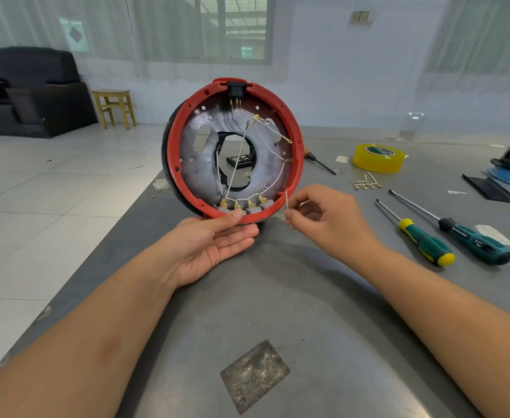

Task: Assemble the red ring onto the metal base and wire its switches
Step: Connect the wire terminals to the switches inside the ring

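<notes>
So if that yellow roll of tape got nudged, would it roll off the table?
Probably not. The yellow tape roll lies flat on its side on the grey table, so a push would more likely slide it than roll it. It looks like a hollow ring, so it is probably light and would shift easily.

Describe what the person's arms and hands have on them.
Nothing is worn: the left hand and right hand are bare, without gloves, rings or a watch. Both forearms are uncovered as far as the picture's lower edge, no sleeve showing.
</notes>
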Tool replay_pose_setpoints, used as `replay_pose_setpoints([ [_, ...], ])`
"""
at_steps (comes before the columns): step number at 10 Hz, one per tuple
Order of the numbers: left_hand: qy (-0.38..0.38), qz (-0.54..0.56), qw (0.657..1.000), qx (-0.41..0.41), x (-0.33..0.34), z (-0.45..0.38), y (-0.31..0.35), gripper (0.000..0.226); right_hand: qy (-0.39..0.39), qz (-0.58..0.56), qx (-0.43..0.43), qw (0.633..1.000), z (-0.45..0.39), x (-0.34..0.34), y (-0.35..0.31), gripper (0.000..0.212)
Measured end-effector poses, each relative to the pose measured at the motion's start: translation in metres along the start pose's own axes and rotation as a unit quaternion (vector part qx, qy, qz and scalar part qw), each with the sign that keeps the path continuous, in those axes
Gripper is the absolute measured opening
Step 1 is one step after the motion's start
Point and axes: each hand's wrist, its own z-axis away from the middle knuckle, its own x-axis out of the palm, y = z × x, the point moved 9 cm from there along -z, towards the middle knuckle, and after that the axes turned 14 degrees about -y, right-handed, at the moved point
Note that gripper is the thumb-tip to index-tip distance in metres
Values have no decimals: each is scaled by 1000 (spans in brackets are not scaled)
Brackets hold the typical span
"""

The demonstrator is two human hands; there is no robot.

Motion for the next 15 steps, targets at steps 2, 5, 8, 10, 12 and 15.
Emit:
replay_pose_setpoints([
  [2,-24,-35,999,-13,6,-1,-2,46,50,-242,44,968,-8,10,0,13],
  [5,-58,-122,990,-25,17,-3,-5,53,43,-210,103,971,-17,19,-1,18],
  [8,-74,-166,983,-23,19,-3,-5,56,26,-201,160,966,-15,25,5,19],
  [10,-75,-169,982,-23,20,-3,-5,53,19,-216,170,961,-14,29,7,19],
  [12,-73,-171,982,-25,20,-3,-5,53,9,-196,174,965,-14,30,6,18],
  [15,-69,-171,983,-26,20,-3,-6,57,-7,-164,164,973,-15,30,2,16],
])
